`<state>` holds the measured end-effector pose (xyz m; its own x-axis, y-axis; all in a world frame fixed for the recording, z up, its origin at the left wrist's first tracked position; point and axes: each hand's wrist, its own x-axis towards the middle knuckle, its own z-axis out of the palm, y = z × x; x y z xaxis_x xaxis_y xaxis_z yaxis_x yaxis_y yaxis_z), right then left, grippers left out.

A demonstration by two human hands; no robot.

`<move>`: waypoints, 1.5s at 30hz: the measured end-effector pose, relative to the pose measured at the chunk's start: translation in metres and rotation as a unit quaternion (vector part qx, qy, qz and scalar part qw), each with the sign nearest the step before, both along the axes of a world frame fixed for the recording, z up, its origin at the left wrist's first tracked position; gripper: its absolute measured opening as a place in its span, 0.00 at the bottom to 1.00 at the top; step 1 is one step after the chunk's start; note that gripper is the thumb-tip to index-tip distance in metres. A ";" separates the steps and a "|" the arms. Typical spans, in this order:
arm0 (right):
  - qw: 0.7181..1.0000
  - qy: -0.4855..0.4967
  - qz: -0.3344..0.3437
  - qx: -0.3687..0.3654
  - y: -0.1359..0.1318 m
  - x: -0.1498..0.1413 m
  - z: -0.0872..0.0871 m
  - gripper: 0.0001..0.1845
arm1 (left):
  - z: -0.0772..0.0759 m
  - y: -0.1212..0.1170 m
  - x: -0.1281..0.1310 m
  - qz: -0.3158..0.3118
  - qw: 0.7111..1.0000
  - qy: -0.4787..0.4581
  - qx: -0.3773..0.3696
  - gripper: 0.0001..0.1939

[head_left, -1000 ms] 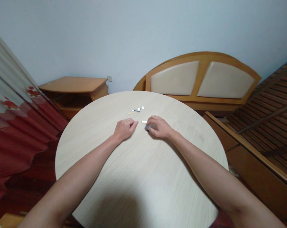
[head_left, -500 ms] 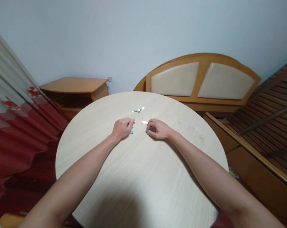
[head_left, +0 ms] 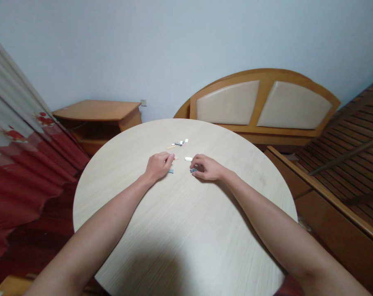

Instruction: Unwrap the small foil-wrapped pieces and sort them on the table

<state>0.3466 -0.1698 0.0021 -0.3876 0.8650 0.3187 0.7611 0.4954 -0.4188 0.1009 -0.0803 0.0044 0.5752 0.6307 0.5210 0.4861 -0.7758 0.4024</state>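
My left hand (head_left: 159, 165) rests on the table with its fingers curled and the thumb pressed in. A small tan piece (head_left: 176, 158) pokes out just past the thumb tip; most of it is hidden. Below that hand, a flat blue-grey piece (head_left: 171, 171) shows partly from under the fingers. The thumb and forefinger of my right hand (head_left: 206, 167) curve around a small dark grey-blue piece (head_left: 193, 170) at the tabletop. Just left of the right knuckles lies a white rectangular piece (head_left: 188, 158).
Farther back on the round pale table (head_left: 174, 213) is a loose cluster of several small pieces (head_left: 180, 143), with a tan strip (head_left: 171, 147) beside it. Beyond the table stand a wooden cabinet (head_left: 96, 110) and a padded headboard (head_left: 228, 102). A red-and-white curtain (head_left: 26, 152) hangs at the left.
My right fingertips have loosened slightly, and more of the grey-blue piece shows between them. The left hand has hardly moved. The view has shifted a little.
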 end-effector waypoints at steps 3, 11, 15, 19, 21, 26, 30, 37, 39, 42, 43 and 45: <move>0.997 0.070 -0.042 0.004 0.003 0.006 -0.009 0.11 | 0.001 0.001 -0.001 0.000 1.000 -0.008 -0.007 0.22; 0.966 0.133 -0.212 0.064 0.053 0.040 -0.047 0.19 | 0.000 0.006 -0.004 0.011 1.000 -0.012 -0.013 0.23; 0.975 0.038 -0.208 0.071 0.089 0.045 -0.051 0.25 | -0.001 0.008 -0.005 0.021 1.000 -0.004 -0.013 0.23; 0.975 -0.037 -0.214 0.049 0.117 0.038 -0.047 0.31 | -0.002 0.009 -0.005 0.025 1.000 -0.003 -0.011 0.24; 0.974 -0.060 -0.217 0.033 0.126 0.035 -0.044 0.31 | -0.003 0.009 -0.005 0.023 1.000 -0.002 -0.010 0.25; 0.968 -0.071 -0.239 0.037 0.125 0.035 -0.040 0.26 | -0.005 0.012 -0.006 0.024 1.000 -0.004 -0.016 0.25; 0.951 -0.060 -0.296 0.069 0.103 0.037 -0.041 0.19 | -0.005 0.012 -0.006 0.024 1.000 -0.003 -0.019 0.25; 0.936 -0.056 -0.339 0.070 0.059 0.032 -0.041 0.13 | 0.000 0.005 -0.006 0.030 0.999 0.018 -0.014 0.25; 0.934 -0.037 -0.348 0.070 0.050 0.032 -0.042 0.10 | 0.000 0.004 -0.006 0.031 0.999 0.016 -0.015 0.25; 0.936 0.025 -0.346 0.067 0.039 0.031 -0.040 0.07 | -0.001 0.006 -0.007 0.031 0.999 0.016 -0.014 0.25; 0.937 0.058 -0.337 0.069 0.036 0.029 -0.039 0.07 | -0.001 0.006 -0.007 0.034 0.999 0.017 -0.012 0.25; 0.941 0.127 -0.303 0.080 0.030 0.021 -0.035 0.08 | -0.002 0.007 -0.006 0.037 0.999 0.020 -0.004 0.24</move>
